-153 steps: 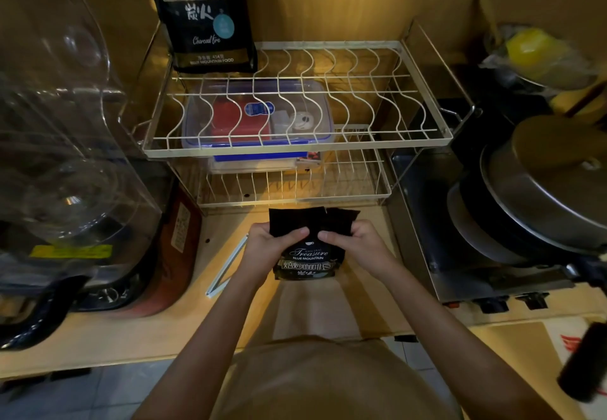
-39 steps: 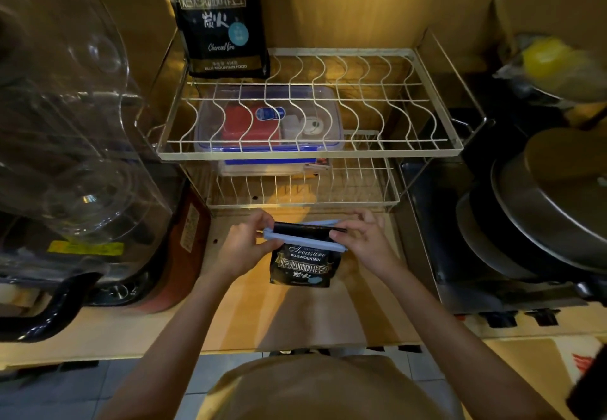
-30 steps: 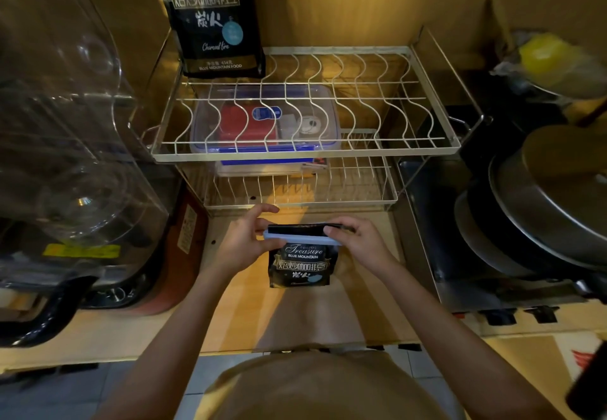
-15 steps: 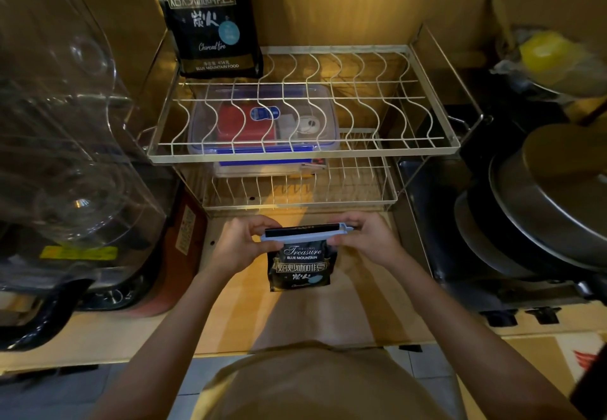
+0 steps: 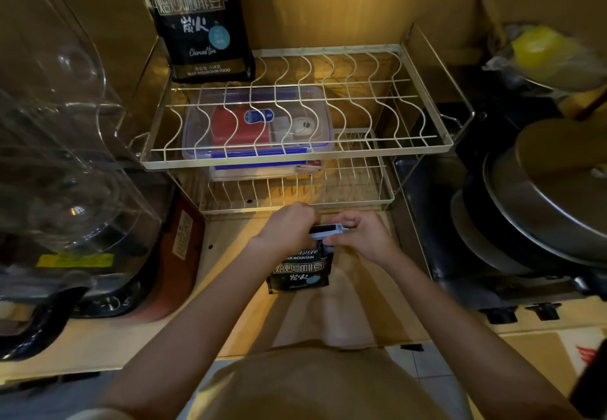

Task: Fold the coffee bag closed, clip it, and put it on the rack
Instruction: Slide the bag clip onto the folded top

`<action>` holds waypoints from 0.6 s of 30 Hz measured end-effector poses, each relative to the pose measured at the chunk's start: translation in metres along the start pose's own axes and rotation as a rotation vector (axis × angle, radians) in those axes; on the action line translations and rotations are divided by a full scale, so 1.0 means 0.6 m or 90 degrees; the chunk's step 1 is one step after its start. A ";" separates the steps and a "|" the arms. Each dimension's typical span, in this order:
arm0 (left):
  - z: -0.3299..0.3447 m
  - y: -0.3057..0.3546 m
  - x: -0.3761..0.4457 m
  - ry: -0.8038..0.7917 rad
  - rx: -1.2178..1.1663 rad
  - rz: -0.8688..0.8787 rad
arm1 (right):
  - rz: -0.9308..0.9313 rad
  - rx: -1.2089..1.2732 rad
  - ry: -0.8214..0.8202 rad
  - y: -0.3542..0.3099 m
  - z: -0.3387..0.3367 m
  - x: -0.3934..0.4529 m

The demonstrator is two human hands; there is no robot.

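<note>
The small black foil coffee bag (image 5: 299,270) stands on the wooden counter (image 5: 348,304) near its back edge, just before the cream wire two-tier rack (image 5: 295,153). The left hand (image 5: 285,232) is closed over the folded top and the left end of the pale blue plastic sealing clip (image 5: 330,231); the right hand (image 5: 359,235) pinches the clip's right end. To my eye the clip is being pressed shut. Doing it well means keeping the fold flat and square under the bar, squeezing along its length until the latch catches, and steadying the bag against tipping.
</note>
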State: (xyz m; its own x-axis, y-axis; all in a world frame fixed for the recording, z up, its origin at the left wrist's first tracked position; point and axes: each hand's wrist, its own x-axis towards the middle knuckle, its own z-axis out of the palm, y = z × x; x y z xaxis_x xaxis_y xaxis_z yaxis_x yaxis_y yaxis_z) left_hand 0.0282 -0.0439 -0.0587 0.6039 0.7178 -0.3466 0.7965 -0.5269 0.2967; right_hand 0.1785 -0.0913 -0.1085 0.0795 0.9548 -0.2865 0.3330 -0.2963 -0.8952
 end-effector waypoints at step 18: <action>0.012 -0.007 0.011 0.054 0.044 0.017 | -0.291 -0.525 -0.043 0.006 -0.029 -0.010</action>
State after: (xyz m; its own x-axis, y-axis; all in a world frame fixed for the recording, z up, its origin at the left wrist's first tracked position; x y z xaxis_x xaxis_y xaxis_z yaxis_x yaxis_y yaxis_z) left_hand 0.0290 -0.0402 -0.0684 0.6228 0.7372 -0.2620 0.7819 -0.5743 0.2425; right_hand 0.1958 -0.0974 -0.1042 -0.2692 0.9630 -0.0093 0.8797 0.2420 -0.4094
